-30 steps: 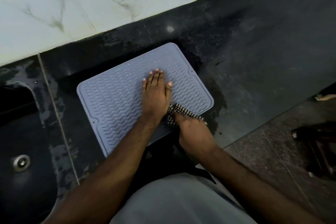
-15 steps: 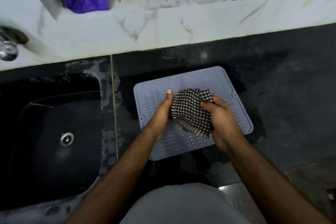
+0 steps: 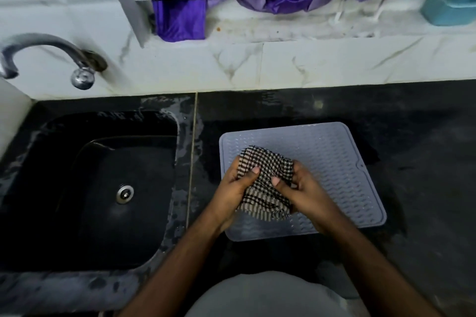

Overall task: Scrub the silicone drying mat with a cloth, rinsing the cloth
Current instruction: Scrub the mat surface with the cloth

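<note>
Your left hand and right hand grip the bunched cloth above the mat, hiding its middle, on the wet table beside the sink.

Purple fabric on the ledge, teal container alongside.

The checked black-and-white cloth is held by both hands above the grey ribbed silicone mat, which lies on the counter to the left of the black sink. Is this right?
Not quite. In the head view the grey ribbed silicone mat lies to the right of the black sink, not the left. The rest holds: the left hand and right hand both grip the checked black-and-white cloth above the mat.
</note>
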The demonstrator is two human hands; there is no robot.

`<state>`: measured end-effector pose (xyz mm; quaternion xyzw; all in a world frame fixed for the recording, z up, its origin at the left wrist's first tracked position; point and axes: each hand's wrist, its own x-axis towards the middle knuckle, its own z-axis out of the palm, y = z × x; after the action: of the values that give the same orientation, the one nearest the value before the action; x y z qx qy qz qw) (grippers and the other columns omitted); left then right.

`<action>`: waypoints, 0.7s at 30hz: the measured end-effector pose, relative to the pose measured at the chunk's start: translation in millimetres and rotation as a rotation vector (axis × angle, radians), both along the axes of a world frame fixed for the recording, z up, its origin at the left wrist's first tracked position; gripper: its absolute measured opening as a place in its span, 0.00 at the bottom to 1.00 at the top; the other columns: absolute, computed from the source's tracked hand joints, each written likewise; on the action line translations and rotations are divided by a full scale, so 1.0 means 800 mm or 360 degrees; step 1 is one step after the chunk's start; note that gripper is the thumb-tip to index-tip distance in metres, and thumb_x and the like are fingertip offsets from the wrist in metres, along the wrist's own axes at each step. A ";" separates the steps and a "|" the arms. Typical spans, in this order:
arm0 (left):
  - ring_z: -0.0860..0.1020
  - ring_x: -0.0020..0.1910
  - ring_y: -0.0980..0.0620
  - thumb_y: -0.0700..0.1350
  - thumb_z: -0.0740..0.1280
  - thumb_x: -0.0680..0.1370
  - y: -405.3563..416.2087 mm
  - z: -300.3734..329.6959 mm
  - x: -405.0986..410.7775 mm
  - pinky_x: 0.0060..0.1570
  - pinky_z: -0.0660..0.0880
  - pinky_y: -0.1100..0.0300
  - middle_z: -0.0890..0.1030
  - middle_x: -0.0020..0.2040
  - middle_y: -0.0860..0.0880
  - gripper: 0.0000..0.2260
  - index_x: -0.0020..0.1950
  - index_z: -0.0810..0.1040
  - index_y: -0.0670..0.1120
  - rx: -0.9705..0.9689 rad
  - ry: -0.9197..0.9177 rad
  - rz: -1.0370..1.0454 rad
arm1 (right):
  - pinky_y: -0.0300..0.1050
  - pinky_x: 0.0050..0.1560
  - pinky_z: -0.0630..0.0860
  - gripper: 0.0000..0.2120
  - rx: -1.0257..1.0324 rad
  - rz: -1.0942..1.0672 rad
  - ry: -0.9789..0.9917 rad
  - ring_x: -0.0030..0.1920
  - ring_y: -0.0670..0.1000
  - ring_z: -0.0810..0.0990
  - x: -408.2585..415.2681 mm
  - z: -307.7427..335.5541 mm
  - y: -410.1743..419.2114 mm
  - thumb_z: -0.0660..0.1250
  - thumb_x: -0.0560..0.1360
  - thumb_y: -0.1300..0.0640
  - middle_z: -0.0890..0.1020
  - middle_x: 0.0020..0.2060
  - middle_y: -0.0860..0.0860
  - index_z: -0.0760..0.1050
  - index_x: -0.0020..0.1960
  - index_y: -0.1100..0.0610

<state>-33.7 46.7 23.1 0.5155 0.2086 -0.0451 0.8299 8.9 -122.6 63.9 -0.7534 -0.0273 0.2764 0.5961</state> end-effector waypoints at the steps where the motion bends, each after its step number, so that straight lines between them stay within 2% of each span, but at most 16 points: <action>1: 0.79 0.65 0.39 0.39 0.68 0.80 0.002 -0.002 -0.006 0.67 0.74 0.42 0.81 0.64 0.41 0.16 0.68 0.75 0.45 -0.0031 -0.0023 0.0010 | 0.52 0.56 0.82 0.19 0.0113 -0.0031 0.0085 0.56 0.49 0.83 -0.002 -0.003 0.001 0.70 0.78 0.59 0.84 0.57 0.51 0.70 0.67 0.54; 3: 0.78 0.65 0.39 0.33 0.68 0.78 0.006 -0.004 -0.016 0.67 0.73 0.40 0.80 0.64 0.38 0.18 0.67 0.73 0.43 -0.0067 -0.0053 0.0033 | 0.48 0.55 0.82 0.19 0.0287 -0.0098 0.0154 0.56 0.49 0.84 -0.002 -0.008 0.002 0.70 0.78 0.62 0.84 0.57 0.52 0.71 0.66 0.53; 5: 0.78 0.63 0.41 0.32 0.69 0.76 0.010 -0.002 -0.022 0.66 0.75 0.42 0.79 0.65 0.37 0.23 0.69 0.70 0.41 -0.0061 -0.0068 0.0021 | 0.44 0.56 0.81 0.21 0.0312 -0.0102 0.0070 0.57 0.47 0.83 0.002 -0.012 0.001 0.70 0.77 0.63 0.83 0.58 0.50 0.71 0.67 0.51; 8: 0.82 0.59 0.46 0.41 0.71 0.78 0.014 0.006 -0.023 0.56 0.80 0.51 0.82 0.62 0.41 0.18 0.67 0.73 0.43 -0.0174 0.0007 0.0035 | 0.44 0.58 0.80 0.29 0.0236 0.0101 -0.0127 0.61 0.45 0.80 0.007 -0.017 -0.003 0.70 0.77 0.64 0.80 0.61 0.47 0.65 0.73 0.48; 10: 0.82 0.57 0.46 0.44 0.69 0.80 0.016 0.007 -0.023 0.54 0.81 0.52 0.83 0.59 0.43 0.15 0.64 0.74 0.42 -0.0117 0.0041 0.0079 | 0.42 0.57 0.80 0.31 0.0173 0.0302 -0.0249 0.62 0.44 0.79 0.004 -0.020 -0.007 0.70 0.77 0.60 0.78 0.62 0.42 0.62 0.74 0.43; 13: 0.80 0.55 0.46 0.41 0.68 0.81 0.022 0.004 -0.020 0.60 0.78 0.44 0.83 0.53 0.45 0.06 0.57 0.75 0.43 0.0366 -0.0032 0.0049 | 0.43 0.44 0.83 0.23 0.0063 0.0421 -0.0320 0.56 0.46 0.83 -0.001 -0.022 -0.011 0.68 0.79 0.52 0.80 0.58 0.40 0.65 0.69 0.37; 15: 0.81 0.51 0.51 0.41 0.68 0.82 0.026 0.004 -0.020 0.57 0.78 0.46 0.83 0.49 0.50 0.02 0.53 0.75 0.45 0.0822 -0.0155 -0.0017 | 0.45 0.35 0.83 0.17 0.0013 0.0370 -0.0370 0.49 0.47 0.85 -0.004 -0.025 -0.012 0.66 0.80 0.53 0.82 0.52 0.39 0.68 0.64 0.36; 18: 0.81 0.47 0.54 0.45 0.68 0.81 0.030 0.007 -0.016 0.49 0.79 0.47 0.82 0.47 0.54 0.02 0.52 0.76 0.50 0.1518 -0.0270 -0.0067 | 0.43 0.38 0.83 0.14 -0.0185 0.0300 -0.0586 0.45 0.43 0.84 -0.011 -0.029 -0.009 0.65 0.80 0.54 0.83 0.46 0.37 0.67 0.58 0.35; 19: 0.81 0.46 0.54 0.46 0.68 0.81 0.031 0.011 -0.015 0.47 0.79 0.46 0.82 0.46 0.54 0.02 0.52 0.76 0.51 0.1598 -0.0302 -0.0058 | 0.45 0.40 0.83 0.13 -0.0261 0.0286 -0.0648 0.44 0.42 0.84 -0.014 -0.030 -0.009 0.65 0.80 0.53 0.84 0.46 0.38 0.67 0.59 0.37; 21: 0.81 0.44 0.53 0.45 0.68 0.81 0.029 0.020 -0.010 0.44 0.79 0.47 0.82 0.44 0.53 0.02 0.51 0.75 0.50 0.1514 -0.0422 -0.0057 | 0.49 0.45 0.83 0.15 -0.0437 0.0306 -0.0782 0.46 0.42 0.84 -0.016 -0.031 -0.010 0.65 0.81 0.50 0.84 0.51 0.42 0.66 0.65 0.40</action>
<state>-41.5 70.1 39.0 0.8419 0.0898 0.1068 0.5212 -3.8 -130.3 39.1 -0.8653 -0.2043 0.1421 0.4351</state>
